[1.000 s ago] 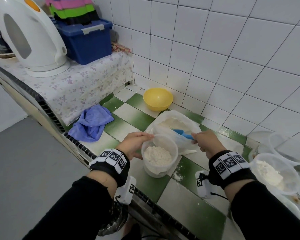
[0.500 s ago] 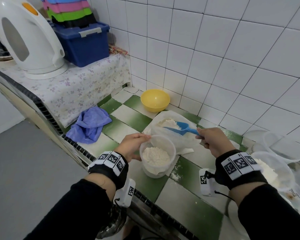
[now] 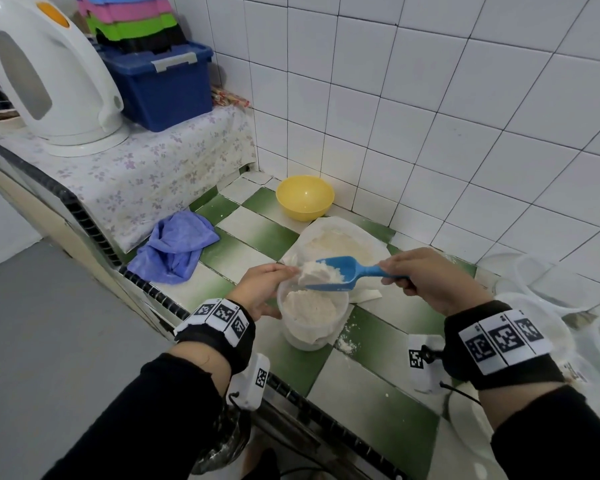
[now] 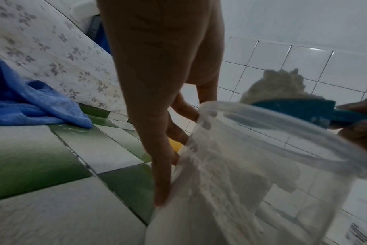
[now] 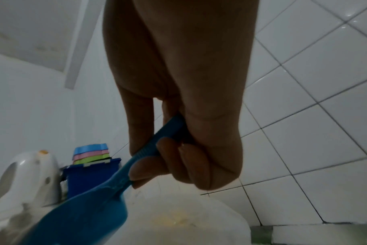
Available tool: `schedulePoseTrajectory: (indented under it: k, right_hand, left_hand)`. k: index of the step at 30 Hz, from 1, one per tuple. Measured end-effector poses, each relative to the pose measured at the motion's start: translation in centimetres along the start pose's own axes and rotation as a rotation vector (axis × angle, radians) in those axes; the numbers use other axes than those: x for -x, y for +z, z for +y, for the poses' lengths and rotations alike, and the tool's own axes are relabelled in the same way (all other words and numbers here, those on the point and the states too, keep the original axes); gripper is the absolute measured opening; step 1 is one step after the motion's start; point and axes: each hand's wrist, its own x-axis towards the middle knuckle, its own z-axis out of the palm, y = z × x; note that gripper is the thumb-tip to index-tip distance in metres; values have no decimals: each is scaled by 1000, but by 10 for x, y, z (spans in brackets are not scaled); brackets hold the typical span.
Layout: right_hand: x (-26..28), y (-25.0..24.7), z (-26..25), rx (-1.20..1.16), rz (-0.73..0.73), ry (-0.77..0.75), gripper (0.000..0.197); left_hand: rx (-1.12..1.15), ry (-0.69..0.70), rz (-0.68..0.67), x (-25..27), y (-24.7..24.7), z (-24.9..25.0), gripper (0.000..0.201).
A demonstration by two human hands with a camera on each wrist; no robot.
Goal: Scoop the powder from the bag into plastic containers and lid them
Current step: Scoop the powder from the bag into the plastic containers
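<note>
A heaped blue scoop of white powder hangs over a half-filled clear plastic container on the green-and-white tiled counter, its handle clenched in the right hand. The left hand cups the container's side. Behind sits the open powder bag, beside a yellow bowl.

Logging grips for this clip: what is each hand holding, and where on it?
Right hand grips the scoop by its handle. Left hand holds the tub by its side wall.
</note>
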Motion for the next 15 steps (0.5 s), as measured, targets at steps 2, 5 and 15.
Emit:
schedulePoseTrajectory:
  k: [2,5,15]
  right_hand:
    - [5,7,0,135,-6,-56,18]
    - [11,24,1,381,39,-187,17]
    - [17,48,9,653,150,-464,22]
  left_hand:
    - [-9,-1,4,0,0,0,8]
    - [-6,1,4,2,0,2,8]
    - [-16,-9,-15,3,-1,2,15]
